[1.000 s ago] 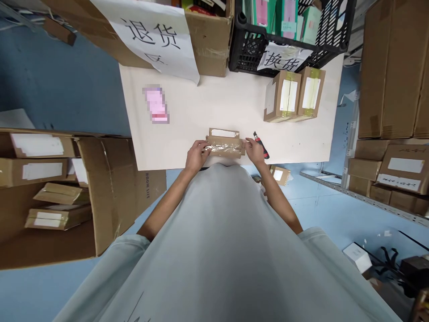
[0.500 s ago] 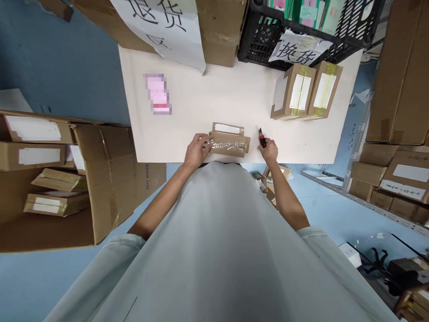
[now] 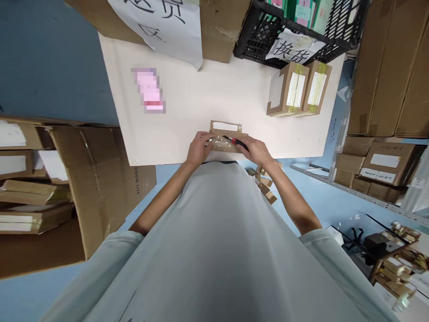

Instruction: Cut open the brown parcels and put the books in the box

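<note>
A small flat cardboard parcel (image 3: 225, 132), wrapped in clear tape and bearing a white label, lies at the near edge of the white table (image 3: 208, 98). My left hand (image 3: 198, 148) grips the parcel's left end with curled fingers. My right hand (image 3: 256, 150) is closed on a red and black utility knife (image 3: 235, 141), whose tip rests on the taped top of the parcel.
Two upright labelled cartons (image 3: 298, 89) stand at the table's right. A big carton with a paper sign (image 3: 174, 22) and a black crate (image 3: 295, 27) line the far edge. A blurred pink item (image 3: 149, 89) lies left. Open cartons of parcels (image 3: 50, 179) sit left; stacked boxes (image 3: 382, 165) right.
My right hand picked the knife up from the table beside the parcel and brought it left onto the parcel's top. My left hand stayed on the parcel's left end.
</note>
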Tool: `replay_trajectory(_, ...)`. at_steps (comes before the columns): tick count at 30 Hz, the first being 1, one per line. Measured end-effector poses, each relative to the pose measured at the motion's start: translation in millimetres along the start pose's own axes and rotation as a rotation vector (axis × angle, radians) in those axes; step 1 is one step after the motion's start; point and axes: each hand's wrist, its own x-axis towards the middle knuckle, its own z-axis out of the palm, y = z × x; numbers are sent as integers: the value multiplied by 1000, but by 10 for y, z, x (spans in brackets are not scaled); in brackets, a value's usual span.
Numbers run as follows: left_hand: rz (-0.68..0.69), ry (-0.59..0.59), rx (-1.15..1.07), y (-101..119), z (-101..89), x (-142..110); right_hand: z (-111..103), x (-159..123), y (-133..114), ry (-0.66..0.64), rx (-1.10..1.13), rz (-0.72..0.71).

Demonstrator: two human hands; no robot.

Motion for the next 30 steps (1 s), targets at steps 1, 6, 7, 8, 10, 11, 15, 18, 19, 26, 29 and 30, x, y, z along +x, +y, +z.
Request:
replay_trajectory(1,-4,-1,-11,-13,-1,15,-21,51,-106,-53,-95,7)
replay_trajectory(6,-14,-15,-53,-61,1,85,-25,297,-370,-211,-394,-20)
replay_trajectory(7,-20,-16,-58,-66,7,94,-18,330,-387,-223,-418,-27)
replay_trajectory(8,-28,-17,-62,-70,14,102,-13,356,-401,-232,-432,-30)
replay_trajectory(10,-45,-11,-68,-80,33,113,-10,391,-434,-250,-451,-32)
replay_trajectory(11,-50,-8,-71,-86,43,118,-10,402,-456,-261,-461,-31)
replay_trajectory(15,-58,-1,-82,-108,71,137,20,435,-561,-286,-527,-35)
replay_trajectory(18,-63,10,-79,-110,74,142,87,455,-578,-272,-521,-1)
replay_trajectory(19,-65,15,-79,-108,73,139,106,453,-556,-272,-507,29)
replay_trajectory(26,-102,80,-52,-66,107,113,-55,136,-39,-290,-533,162)
replay_trajectory(29,-89,100,-24,-33,152,115,-189,-64,204,-294,-579,146)
replay_trajectory(30,-80,111,-15,-25,160,113,-224,-116,278,-290,-580,129)
